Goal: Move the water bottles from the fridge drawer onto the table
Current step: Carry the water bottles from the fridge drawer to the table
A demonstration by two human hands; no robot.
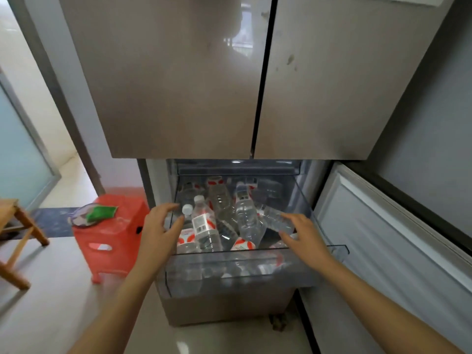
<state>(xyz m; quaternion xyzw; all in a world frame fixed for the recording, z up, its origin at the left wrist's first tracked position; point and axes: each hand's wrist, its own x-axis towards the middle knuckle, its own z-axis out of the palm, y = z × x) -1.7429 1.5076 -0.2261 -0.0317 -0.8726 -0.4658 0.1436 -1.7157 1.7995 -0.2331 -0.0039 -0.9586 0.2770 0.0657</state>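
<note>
Both hands empty, fingers spread, nothing gripped. Left hand hangs over the left wall of the fridge drawer, fingertips just beside the white-capped upright bottle. Right hand is over the drawer's right front corner, fingertips touching or nearly touching a tilted bottle; can't tell which.

Water bottles are all in the drawer: loose pile, some upright, most leaning or lying across each other, red-and-white labels. No table in view, so judging the transfer as not started from here.

Handling guess: clear thin PET, look full, so moderately heavy and stiff enough when capped. Fridge-cold, possibly condensation, so slippery. Ribbed body gives the best purchase; wrap around the label band or the waist just below the shoulder, not the cap. Take top-layer bottles first, since pulling a lower one will shift the heap.

Left of the drawer: red plastic stool, wooden stool leg farther out. Right of it: open lower door.
</note>
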